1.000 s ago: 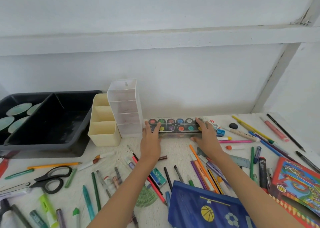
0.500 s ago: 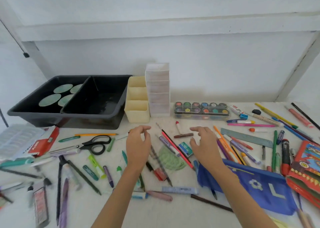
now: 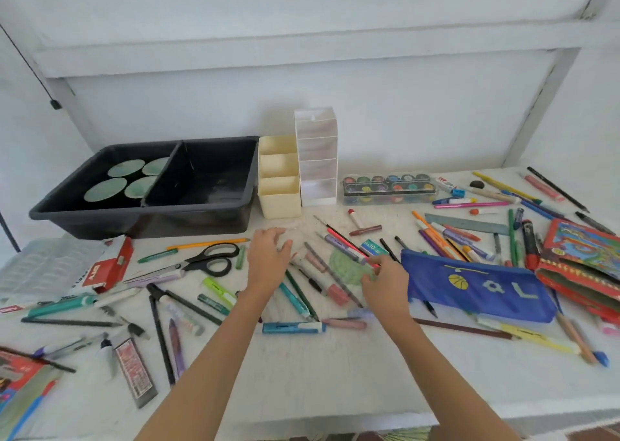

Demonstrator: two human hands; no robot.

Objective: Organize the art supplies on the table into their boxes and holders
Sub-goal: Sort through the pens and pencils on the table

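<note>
Both hands hover low over the middle of the white table (image 3: 335,380), amid a scatter of pens and pencils. The left hand (image 3: 268,262) has its fingers loosely curved and spread, gripping nothing, above a cluster of green and teal pens, with the black-handled scissors (image 3: 209,259) just to its left. The right hand (image 3: 385,286) has its fingertips bent down at the edge of the green protractor (image 3: 345,267), by the end of a pink pencil (image 3: 335,234); whether it pinches anything cannot be told. The blue pencil case (image 3: 476,288) lies just beside the right hand, on its right. At the back, well apart from both hands, stand the black divided tray (image 3: 201,212), the cream holder (image 3: 280,202) and the white tiered holder (image 3: 317,158), touching side by side, with the watercolour paint set (image 3: 389,189) just right of them.
</note>
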